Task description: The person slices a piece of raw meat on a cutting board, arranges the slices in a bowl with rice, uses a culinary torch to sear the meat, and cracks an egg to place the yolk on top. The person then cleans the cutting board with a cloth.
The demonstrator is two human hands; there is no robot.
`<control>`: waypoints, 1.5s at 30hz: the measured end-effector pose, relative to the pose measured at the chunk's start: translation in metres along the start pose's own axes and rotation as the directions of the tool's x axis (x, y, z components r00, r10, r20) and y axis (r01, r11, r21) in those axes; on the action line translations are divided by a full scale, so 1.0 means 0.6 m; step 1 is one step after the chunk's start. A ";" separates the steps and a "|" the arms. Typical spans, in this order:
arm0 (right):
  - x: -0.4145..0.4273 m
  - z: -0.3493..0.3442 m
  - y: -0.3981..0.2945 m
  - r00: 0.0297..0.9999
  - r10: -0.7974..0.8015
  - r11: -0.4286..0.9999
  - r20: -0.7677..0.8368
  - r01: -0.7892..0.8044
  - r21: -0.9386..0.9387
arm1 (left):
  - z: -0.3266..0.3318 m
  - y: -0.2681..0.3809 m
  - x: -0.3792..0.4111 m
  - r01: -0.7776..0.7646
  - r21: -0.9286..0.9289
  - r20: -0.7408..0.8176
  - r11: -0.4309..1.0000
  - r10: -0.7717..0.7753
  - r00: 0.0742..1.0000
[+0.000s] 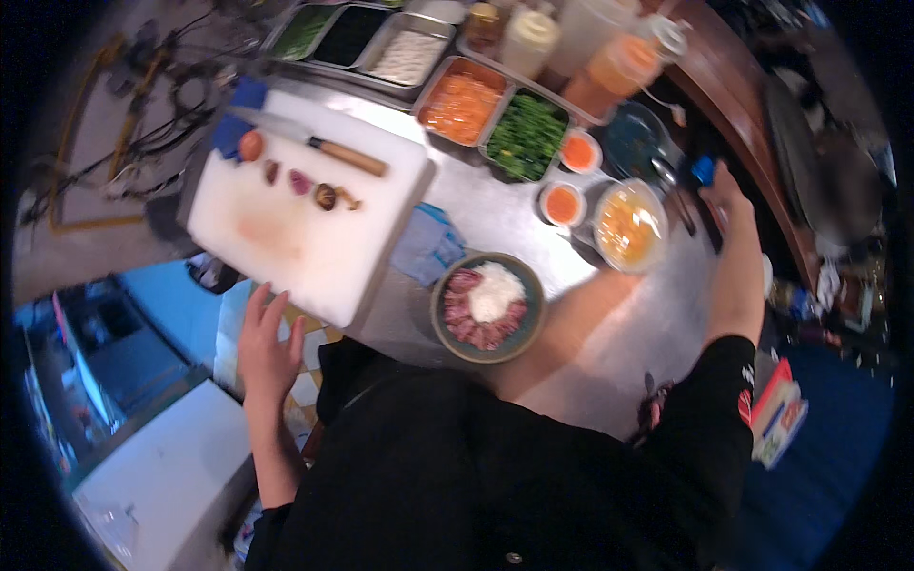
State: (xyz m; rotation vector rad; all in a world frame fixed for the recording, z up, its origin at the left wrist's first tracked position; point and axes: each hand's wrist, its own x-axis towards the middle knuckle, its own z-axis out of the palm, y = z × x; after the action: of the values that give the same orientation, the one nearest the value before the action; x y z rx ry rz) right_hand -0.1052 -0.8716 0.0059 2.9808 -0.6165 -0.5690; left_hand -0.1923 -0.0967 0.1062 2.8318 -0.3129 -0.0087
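A dark green bowl (537, 314) with white rice and slices of reddish meat stands near the steel counter's front edge. My left hand (270, 350) hovers below the white cutting board (300, 264), fingers apart and holding nothing. Across the board's upper part lies a knife with a wooden handle (350, 155), beside several small food pieces. My right hand (727, 189) reaches to the far right, next to a small blue object (703, 170); blur hides whether it holds anything. A blue-grey cloth (428, 246) lies between board and bowl.
Steel trays of shredded orange food (460, 103) and chopped greens (527, 135) line the back, with squeeze bottles (530, 43) behind. Two small orange-filled cups (562, 205), a plastic-covered bowl (630, 227) and a dark bowl (632, 139) stand at right. A wooden ledge (750, 135) borders the counter.
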 end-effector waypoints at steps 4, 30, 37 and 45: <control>0.003 0.015 -0.016 0.997 0.028 1.000 0.066 -0.028 0.003 | -0.005 0.005 0.016 -0.002 -0.032 -0.043 0.999 0.000 0.999; -0.275 -0.170 -0.360 0.968 0.003 0.995 -0.250 0.022 0.098 | 0.043 -0.105 0.171 -0.146 -0.233 -0.149 0.961 0.113 0.982; -0.402 -0.089 -0.850 0.781 -0.456 0.664 -0.426 0.617 0.422 | 0.086 -0.147 0.299 -0.559 -0.115 -0.093 0.821 0.551 0.829; -0.399 0.016 -1.042 0.873 -0.196 0.856 -0.446 0.374 0.357 | 0.085 -0.106 0.388 -0.770 -0.380 -0.051 0.512 0.820 0.570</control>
State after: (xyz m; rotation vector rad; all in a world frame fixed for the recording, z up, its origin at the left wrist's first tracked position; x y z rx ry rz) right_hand -0.0786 -0.2025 0.0066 3.4853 -0.2781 0.2171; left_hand 0.0465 -0.1019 0.0452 2.0577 -1.4711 -0.0590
